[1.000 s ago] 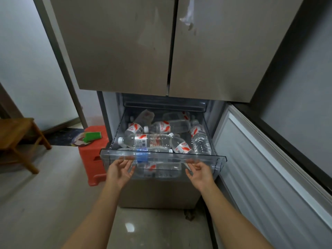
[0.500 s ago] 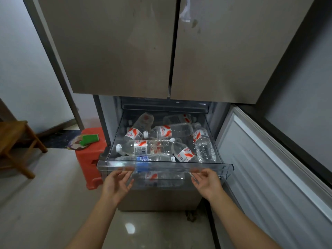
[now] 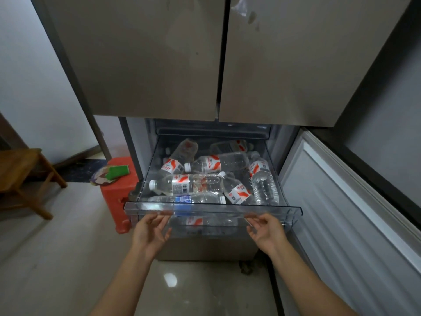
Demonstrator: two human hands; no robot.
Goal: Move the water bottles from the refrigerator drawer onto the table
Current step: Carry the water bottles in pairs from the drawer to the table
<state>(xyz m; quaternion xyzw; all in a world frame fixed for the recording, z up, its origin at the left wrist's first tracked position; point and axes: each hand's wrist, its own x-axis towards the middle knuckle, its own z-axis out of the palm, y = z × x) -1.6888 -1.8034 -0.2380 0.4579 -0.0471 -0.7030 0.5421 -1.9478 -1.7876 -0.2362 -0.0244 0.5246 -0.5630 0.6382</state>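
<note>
As a person stands at the pulled-out refrigerator drawer [image 3: 214,210], the water bottles [image 3: 189,184] lie heaped on their sides inside it, none lifted out and no desk in view. Both forearms reach forward with palms turned up. The left hand [image 3: 151,232] and right hand [image 3: 266,231] are loose and hold nothing, relaxed fingertips just under the clear front lip. Done well, the coming reach would go over that lip for the topmost of them, gripped round its middle so the pile does not shift.
</note>
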